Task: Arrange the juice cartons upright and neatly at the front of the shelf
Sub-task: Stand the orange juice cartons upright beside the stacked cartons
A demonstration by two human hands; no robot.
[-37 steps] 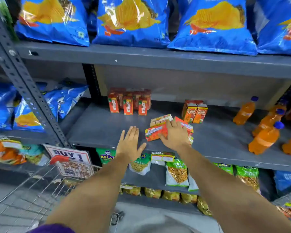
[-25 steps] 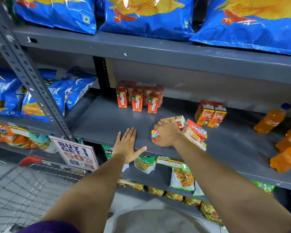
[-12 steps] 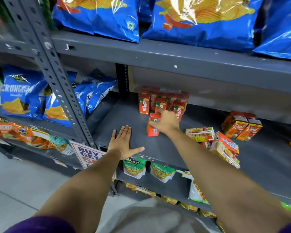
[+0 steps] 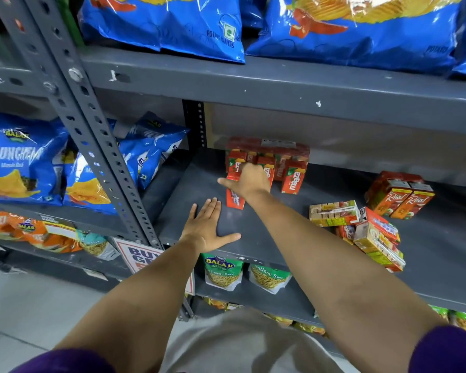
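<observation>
Two hands are on the grey shelf (image 4: 293,227). The left hand (image 4: 206,228) lies flat with fingers spread near the front edge, holding nothing, probably to brace the reach. The right hand (image 4: 249,181) is closed over the top of one upright red Maaza carton (image 4: 235,201), standing ahead of the Maaza pack (image 4: 277,157) at the back, likely to set it forward. To the right, several tipped cartons (image 4: 361,227) lie in a heap, unsorted; two Real cartons (image 4: 404,197) stand upright behind them.
</observation>
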